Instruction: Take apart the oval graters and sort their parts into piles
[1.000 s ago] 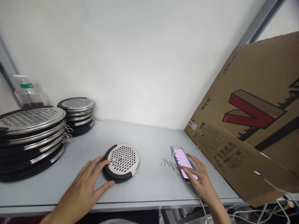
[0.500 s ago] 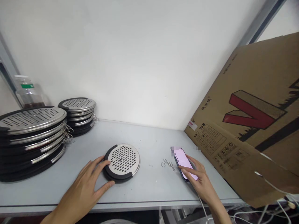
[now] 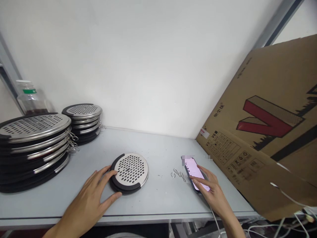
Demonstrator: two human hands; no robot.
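Observation:
My left hand [image 3: 90, 195] lies at the left edge of a round, black-rimmed metal lid with slots [image 3: 130, 169]. Its fingers are spread, touching the black rim, the thumb near the front edge. The lid rests flat on the table. On the right, my right hand [image 3: 210, 188] is over a phone [image 3: 194, 170] lying on the table with its pink-white screen lit. The fingers are apart, with fingertips on the screen and by its edge. Between lid and phone lie a small metal ring [image 3: 173, 175] and a bent wire clip [image 3: 180, 174].
Stacked slotted lids with metal clips stand at the left, a large stack [image 3: 34, 145] in front and a smaller one [image 3: 84, 122] behind. A clear jar [image 3: 31, 99] stands behind them. A big cardboard box [image 3: 269, 132] leans at the right. White cables [image 3: 284, 195] hang near it.

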